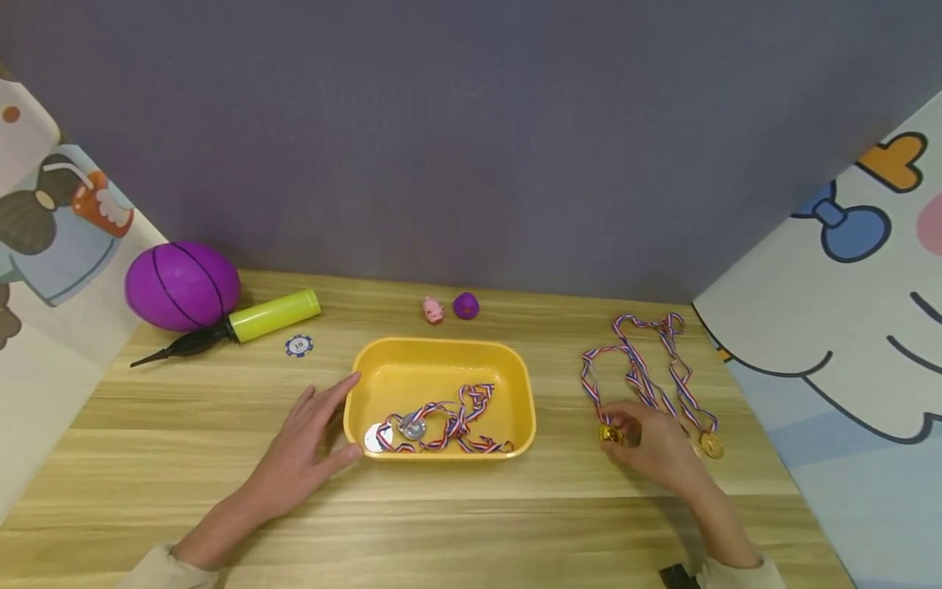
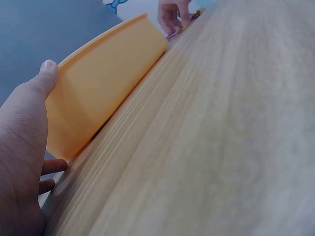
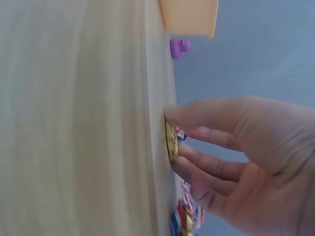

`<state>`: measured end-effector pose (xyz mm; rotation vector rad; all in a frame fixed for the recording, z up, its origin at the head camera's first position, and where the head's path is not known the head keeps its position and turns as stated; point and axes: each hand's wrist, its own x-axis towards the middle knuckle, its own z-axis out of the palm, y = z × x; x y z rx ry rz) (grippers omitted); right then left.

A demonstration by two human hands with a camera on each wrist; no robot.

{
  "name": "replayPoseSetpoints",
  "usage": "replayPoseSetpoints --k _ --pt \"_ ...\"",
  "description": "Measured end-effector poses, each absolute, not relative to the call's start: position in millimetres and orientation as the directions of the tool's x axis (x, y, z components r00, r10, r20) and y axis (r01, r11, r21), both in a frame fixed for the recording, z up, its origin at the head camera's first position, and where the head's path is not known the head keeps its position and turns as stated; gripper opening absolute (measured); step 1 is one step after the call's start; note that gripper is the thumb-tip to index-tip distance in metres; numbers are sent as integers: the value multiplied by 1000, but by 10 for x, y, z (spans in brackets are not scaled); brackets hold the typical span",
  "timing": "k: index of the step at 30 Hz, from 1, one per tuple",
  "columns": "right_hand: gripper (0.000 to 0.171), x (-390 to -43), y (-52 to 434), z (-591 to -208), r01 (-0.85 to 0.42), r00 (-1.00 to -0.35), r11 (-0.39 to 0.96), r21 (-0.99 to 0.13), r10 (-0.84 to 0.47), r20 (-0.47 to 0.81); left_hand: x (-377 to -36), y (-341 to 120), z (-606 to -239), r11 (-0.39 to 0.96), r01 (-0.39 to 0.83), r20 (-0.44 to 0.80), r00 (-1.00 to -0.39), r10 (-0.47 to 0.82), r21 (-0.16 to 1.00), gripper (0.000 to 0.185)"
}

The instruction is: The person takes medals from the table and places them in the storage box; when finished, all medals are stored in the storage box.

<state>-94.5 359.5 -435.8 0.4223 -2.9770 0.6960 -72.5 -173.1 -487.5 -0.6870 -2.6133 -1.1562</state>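
Observation:
In the head view a yellow plastic tray (image 1: 441, 348) stands mid-table with silver medals (image 1: 412, 426) and their striped ribbons (image 1: 459, 421) inside. My left hand (image 1: 302, 454) rests at its left side, thumb and fingertips spread along the rim. The left wrist view has that thumb against the tray's wall (image 2: 108, 78). To the right, my right hand (image 1: 655, 446) pinches a gold medal (image 1: 610, 434) at table level. Its red, white and blue ribbon (image 1: 589, 376) trails away over the wood. Another gold medal (image 1: 710, 444) lies just right of this hand; one more is partly hidden by it.
Behind the tray sit a pink pig toy (image 1: 432, 310) and a small purple toy (image 1: 466, 306). At the back left are a purple ball (image 1: 182, 286), a yellow-green hand pump (image 1: 274, 316) and a poker chip (image 1: 298, 346). Panels border the table at the back and sides.

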Motion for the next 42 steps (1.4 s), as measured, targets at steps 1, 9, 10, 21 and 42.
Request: replayPoseSetpoints --k 1,9,10,21,42 --pt "53 -948 3580 -4372 -301 -954 854 -425 -265 142 -722 -1732 -4876 586 491 363 -871 331 645 93" --pt "62 -949 3514 -4400 -328 -937 854 -405 -240 253 -705 -1731 -4872 583 493 367 -870 330 645 94" --pt "60 -945 3514 -4394 -298 -948 858 -419 -214 235 -705 -1730 -4871 582 496 369 -869 330 645 94" --pt "38 -945 3559 -4412 -182 -981 868 -463 -128 145 -707 -1724 -4856 577 508 383 -861 334 640 94" --pt "30 -1019 3423 -4432 -387 -855 823 -415 -153 495 -723 -1723 -4862 585 506 379 -863 335 634 94"
